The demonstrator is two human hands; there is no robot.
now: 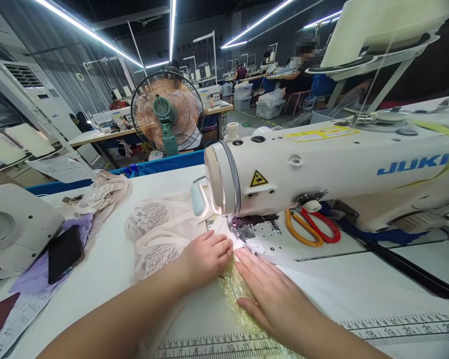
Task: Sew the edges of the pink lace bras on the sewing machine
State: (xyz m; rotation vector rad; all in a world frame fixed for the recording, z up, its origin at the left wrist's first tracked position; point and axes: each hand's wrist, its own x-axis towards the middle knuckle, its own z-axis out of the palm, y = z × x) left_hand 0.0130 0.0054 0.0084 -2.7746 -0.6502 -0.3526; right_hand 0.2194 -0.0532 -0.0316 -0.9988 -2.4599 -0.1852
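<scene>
My left hand (208,255) is at the head of a white sewing machine (269,172), its fingers curled down on a white fabric edge (221,225) beside the needle area. My right hand (269,286) lies flat with fingers stretched forward, fingertips on the fabric just in front of the presser foot (241,229). Under and between the hands runs a shiny, crinkled yellowish strip (232,289); its material I cannot make out. Left of the machine head, a pale pink bra (149,219) with lace cups lies spread on the white table. The needle tip is hidden.
Orange-and-red-handled scissors (305,229) and a black-handled tool (411,271) lie right of the hands. A printed ruler (224,345) crosses the table front. At left are a phone (65,253), purple cloth (33,276) and another machine (15,229). A fan (166,112) stands behind.
</scene>
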